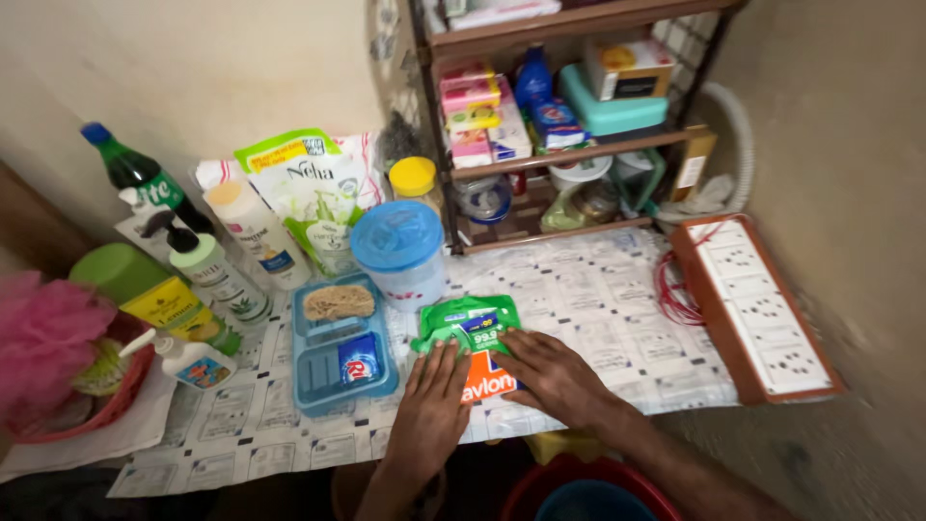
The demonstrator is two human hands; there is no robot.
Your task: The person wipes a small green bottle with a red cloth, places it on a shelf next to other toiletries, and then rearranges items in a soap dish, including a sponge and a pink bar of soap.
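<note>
Now both hands, L (431, 410) & R (552, 374), flat on green pouch (470, 333).

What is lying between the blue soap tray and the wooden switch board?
In the head view, the green pouch lies there, under the left hand and right hand; beyond them, bare paper-covered table.

Lower half of green and orange pouch (470, 333) hidden beneath fingers (439, 371); red bucket (579, 487) below them cut by frame edge.
</note>
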